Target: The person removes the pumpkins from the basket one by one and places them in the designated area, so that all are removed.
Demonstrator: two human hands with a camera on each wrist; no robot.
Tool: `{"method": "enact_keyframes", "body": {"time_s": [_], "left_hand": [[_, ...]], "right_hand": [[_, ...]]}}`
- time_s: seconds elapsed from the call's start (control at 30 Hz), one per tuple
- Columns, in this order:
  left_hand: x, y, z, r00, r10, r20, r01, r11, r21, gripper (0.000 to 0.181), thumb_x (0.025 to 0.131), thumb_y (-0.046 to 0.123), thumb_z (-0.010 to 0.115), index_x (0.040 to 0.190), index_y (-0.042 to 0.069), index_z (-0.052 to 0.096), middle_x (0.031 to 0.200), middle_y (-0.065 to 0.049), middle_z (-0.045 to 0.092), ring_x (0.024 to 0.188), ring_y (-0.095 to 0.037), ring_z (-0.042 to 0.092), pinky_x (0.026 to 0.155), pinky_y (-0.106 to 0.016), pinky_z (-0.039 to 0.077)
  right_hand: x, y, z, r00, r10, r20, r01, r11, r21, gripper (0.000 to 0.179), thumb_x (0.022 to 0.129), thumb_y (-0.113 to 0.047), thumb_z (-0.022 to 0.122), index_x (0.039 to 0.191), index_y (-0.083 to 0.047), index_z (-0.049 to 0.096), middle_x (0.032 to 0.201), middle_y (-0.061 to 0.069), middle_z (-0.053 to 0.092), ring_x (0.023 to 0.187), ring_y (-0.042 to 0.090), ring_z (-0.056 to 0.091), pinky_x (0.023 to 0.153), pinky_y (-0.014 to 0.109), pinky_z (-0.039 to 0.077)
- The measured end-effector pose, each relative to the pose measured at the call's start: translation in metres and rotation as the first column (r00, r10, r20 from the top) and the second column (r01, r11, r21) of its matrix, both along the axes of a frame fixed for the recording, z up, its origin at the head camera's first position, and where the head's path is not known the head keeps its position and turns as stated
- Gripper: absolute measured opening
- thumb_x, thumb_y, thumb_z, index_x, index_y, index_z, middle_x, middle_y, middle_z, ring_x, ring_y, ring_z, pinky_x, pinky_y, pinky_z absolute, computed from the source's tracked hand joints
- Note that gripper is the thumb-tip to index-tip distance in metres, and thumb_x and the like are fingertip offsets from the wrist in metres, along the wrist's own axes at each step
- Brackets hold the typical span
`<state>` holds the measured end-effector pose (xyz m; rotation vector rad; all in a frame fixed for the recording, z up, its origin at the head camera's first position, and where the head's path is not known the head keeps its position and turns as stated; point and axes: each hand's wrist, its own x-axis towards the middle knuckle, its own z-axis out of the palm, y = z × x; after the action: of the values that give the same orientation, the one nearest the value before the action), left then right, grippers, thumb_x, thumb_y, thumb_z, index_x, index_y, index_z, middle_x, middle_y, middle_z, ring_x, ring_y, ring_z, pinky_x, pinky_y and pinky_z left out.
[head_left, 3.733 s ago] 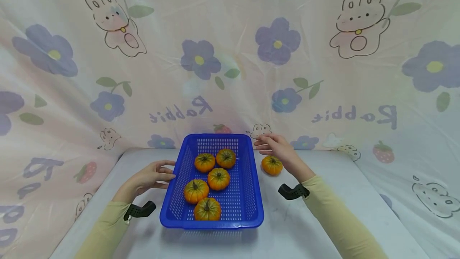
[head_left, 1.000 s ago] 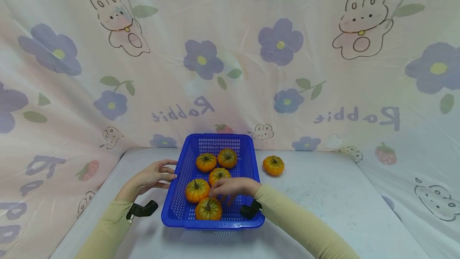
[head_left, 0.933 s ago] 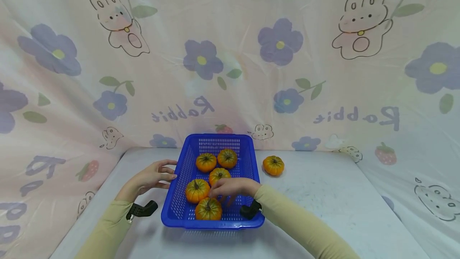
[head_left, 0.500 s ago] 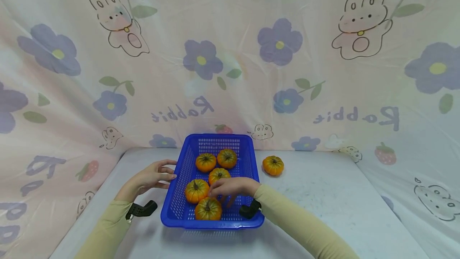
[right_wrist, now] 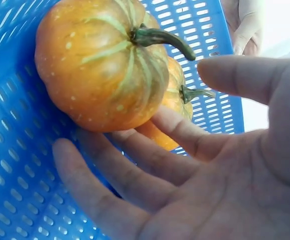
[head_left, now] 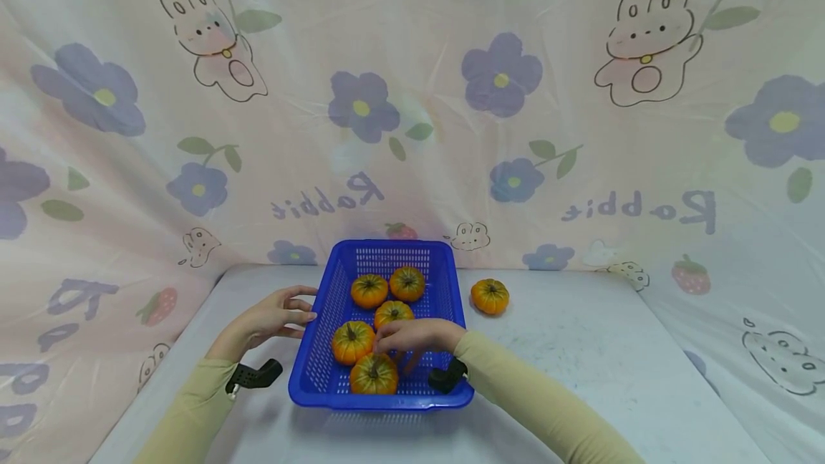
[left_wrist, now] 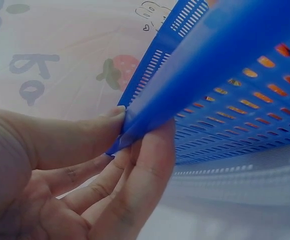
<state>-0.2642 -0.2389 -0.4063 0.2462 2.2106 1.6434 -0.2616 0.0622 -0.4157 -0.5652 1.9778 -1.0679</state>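
A blue plastic basket with slotted walls stands on the table, holding several small orange pumpkins with green stems. My left hand pinches its left rim; in the left wrist view the thumb lies on one side of the rim and the fingers on the other. Inside the basket is my right hand, beside the nearest pumpkin. The right wrist view has its spread fingers right at the underside of a pumpkin, the thumb apart near the stem. A second pumpkin shows behind.
Another pumpkin sits on the white table, just outside the basket's right wall. Behind the table hangs a curtain printed with flowers and rabbits. Each wrist carries a black camera mount.
Since the oldest frame, my right hand has come from above the pumpkin outside into the basket, to the near pumpkins. Over the last second both hands stay put. The left keeps the rim throughout.
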Motion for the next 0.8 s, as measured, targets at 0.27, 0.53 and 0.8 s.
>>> {"method": "enact_keyframes", "body": {"time_s": [0.27, 0.53, 0.8], "left_hand": [[-0.0003, 0.0001, -0.0010, 1.000, 0.010, -0.004, -0.010, 1.000, -0.009, 0.064, 0.092, 0.012, 0.065, 0.143, -0.004, 0.030, 0.105, -0.018, 0.059, 0.087, -0.026, 0.065, 0.076, -0.042, 0.056], [-0.0004, -0.0002, -0.0009, 1.000, 0.011, -0.005, -0.011, 1.000, -0.010, 0.063, 0.092, 0.011, 0.064, 0.143, -0.004, 0.030, 0.105, -0.018, 0.058, 0.087, -0.026, 0.064, 0.076, -0.043, 0.056], [-0.0002, -0.0005, -0.0010, 1.000, 0.000, -0.003, 0.000, 1.000, -0.001, 0.064, 0.092, 0.012, 0.064, 0.143, -0.004, 0.029, 0.105, -0.018, 0.058, 0.088, -0.026, 0.064, 0.077, -0.043, 0.056]], "right_hand": [[-0.0002, -0.0010, -0.0018, 1.000, -0.012, -0.006, 0.012, 1.000, 0.001, 0.019, 0.096, -0.025, 0.057, 0.106, -0.009, 0.058, 0.106, 0.008, 0.057, 0.094, 0.028, 0.058, 0.077, 0.050, 0.054], [-0.0007, -0.0005, -0.0010, 1.000, -0.001, -0.016, 0.001, 1.000, -0.018, 0.016, 0.096, -0.021, 0.057, 0.104, -0.007, 0.059, 0.104, 0.007, 0.058, 0.091, 0.027, 0.059, 0.080, 0.052, 0.053], [-0.0013, 0.0012, -0.0025, 0.999, 0.017, -0.043, -0.019, 0.999, -0.038, 0.018, 0.089, -0.009, 0.068, 0.104, -0.005, 0.058, 0.094, 0.008, 0.060, 0.083, 0.020, 0.059, 0.080, 0.053, 0.053]]}}
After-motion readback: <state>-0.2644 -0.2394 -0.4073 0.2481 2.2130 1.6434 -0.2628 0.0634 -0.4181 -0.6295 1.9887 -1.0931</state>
